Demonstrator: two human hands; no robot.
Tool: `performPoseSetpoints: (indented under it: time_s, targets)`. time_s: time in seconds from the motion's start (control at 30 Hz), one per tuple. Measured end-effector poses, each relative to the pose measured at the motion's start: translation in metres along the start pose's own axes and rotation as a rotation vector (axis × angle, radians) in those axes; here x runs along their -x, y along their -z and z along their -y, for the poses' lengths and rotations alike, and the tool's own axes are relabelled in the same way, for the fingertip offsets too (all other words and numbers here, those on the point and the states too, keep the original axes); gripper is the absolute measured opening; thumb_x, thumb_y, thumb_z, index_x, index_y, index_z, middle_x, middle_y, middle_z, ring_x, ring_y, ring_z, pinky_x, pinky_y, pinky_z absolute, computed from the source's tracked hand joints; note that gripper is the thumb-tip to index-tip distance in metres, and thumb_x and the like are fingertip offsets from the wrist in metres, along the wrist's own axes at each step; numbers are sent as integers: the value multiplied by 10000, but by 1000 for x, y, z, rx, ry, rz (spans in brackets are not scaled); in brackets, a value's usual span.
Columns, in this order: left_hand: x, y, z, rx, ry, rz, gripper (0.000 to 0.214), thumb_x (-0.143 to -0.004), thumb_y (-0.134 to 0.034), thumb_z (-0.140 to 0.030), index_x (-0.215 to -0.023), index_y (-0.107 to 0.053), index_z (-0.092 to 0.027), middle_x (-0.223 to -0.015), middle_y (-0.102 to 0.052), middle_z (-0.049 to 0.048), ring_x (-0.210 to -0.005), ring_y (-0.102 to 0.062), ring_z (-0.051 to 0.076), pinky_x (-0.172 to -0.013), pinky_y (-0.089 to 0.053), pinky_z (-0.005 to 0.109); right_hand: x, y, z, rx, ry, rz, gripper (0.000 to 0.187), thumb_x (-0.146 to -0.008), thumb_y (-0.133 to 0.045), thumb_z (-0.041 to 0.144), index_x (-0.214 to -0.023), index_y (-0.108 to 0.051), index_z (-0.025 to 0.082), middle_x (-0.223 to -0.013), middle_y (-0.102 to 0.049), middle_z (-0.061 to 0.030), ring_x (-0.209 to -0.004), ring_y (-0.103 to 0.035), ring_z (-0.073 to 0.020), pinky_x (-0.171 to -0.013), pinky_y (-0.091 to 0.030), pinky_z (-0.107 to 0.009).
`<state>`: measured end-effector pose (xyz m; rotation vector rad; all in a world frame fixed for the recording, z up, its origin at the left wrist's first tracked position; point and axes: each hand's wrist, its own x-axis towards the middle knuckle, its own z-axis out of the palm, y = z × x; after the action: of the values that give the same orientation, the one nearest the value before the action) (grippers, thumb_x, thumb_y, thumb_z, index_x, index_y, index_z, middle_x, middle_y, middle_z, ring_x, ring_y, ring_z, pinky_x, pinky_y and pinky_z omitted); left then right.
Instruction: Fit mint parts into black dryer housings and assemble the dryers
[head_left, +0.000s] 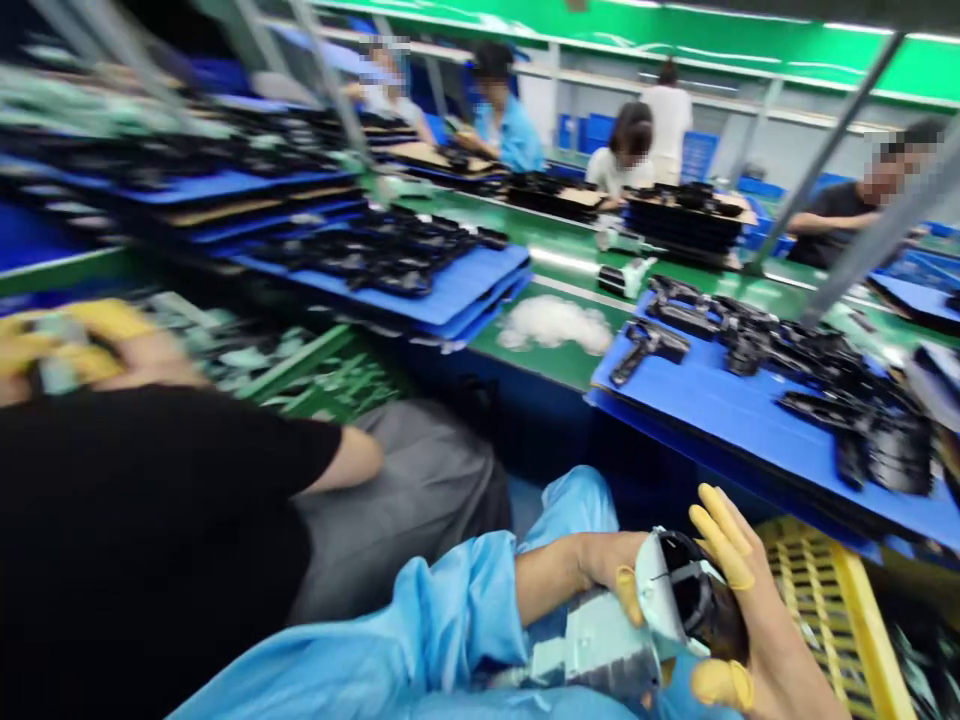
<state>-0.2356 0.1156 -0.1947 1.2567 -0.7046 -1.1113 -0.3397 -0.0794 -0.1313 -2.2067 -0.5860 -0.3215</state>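
While left hand [611, 565], right hand [772, 650] grip one housing [600, 640], crate [832, 620] beside.

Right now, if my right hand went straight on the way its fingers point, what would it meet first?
Your right hand would probably meet the front edge of the blue board first, though depth is hard to judge from this view.

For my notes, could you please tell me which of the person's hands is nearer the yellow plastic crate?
The right hand, just beside the yellow plastic crate; the left hand is farther, across the grey device they hold.
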Motion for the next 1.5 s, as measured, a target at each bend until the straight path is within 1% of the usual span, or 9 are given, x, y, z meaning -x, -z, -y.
performPoseSetpoints:
  time_s: [0.13,0.23,0.43,0.57,0.67,0.8,1.03,1.27,1.5]
  targets:
    - [42,34,2,151,-227,-137,1238,-225,-1024,-224,-1390,-606,-221,-1154,-698,66,-977,-666,264,-821,-572,345,-67,15,-13,35,-4,-57,609,-956,-557,622,-1480,-508,314,-1434,-604,-68,-1253,-628,-289,-1015,-562,-408]
    - [82,44,10,265,-283,-389,1315,-272,-1037,-179,-1469,-507,-305,-1137,-700,46,-856,-684,195,-734,-571,280,-137,-1,-12,122,75,-146,303,-982,-572,436,-1218,-704,299,-1145,-755,-11,-1014,-725,-217,-908,-583,-334]
    - [131,52,28,322,-377,-750,1191,-394,-1042,-193,-1451,-495,-231,-1107,-702,55,-888,-663,159,-794,-539,250,-273,-122,5,529,179,284,358,-999,-476,156,-1305,-657,114,-1268,-697,-120,-1162,-628,-255,-1002,-492,-345]
    - [148,65,37,364,-419,-827,1209,-382,-1050,-214,-1446,-475,-215,-1102,-706,52,-889,-648,145,-787,-515,231,-333,-200,9,637,152,284,438,-1029,-435,178,-1424,-522,13,-1325,-632,-205,-1162,-574,-303,-967,-465,-371]
    - [160,72,44,374,-482,-866,1179,-425,-1049,-282,-1449,-470,-212,-1121,-706,61,-927,-645,152,-807,-501,235,-364,-233,0,705,126,255,461,-1048,-404,206,-1456,-474,4,-1380,-577,-235,-1181,-542,-310,-946,-448,-379]
    - [171,72,55,422,-505,-917,1187,-432,-1046,-383,-1455,-467,-209,-1143,-706,76,-967,-648,171,-846,-488,263,-381,-247,-20,772,108,234,359,-1041,-438,224,-1317,-612,75,-1285,-619,-200,-1135,-543,-300,-890,-425,-370]
    - [173,74,65,493,-474,-947,1228,-398,-1049,-410,-1458,-465,-205,-1109,-717,63,-958,-651,161,-843,-476,258,-372,-249,-39,825,160,168,335,-1059,-429,334,-1098,-684,119,-1144,-664,-159,-1065,-537,-289,-830,-365,-371]
    - [168,78,65,494,-495,-941,1201,-407,-1048,-403,-1442,-469,-210,-1125,-716,53,-936,-645,145,-820,-472,245,-354,-247,-48,831,247,115,401,-1048,-483,381,-1305,-611,102,-1315,-637,-160,-1091,-527,-287,-849,-356,-371]
    - [165,84,65,465,-483,-931,1218,-428,-1043,-398,-1474,-452,-201,-1136,-693,55,-911,-616,139,-790,-458,231,-349,-242,-50,824,178,92,266,-1044,-473,280,-1099,-713,182,-1093,-719,-92,-1011,-554,-259,-805,-332,-354]
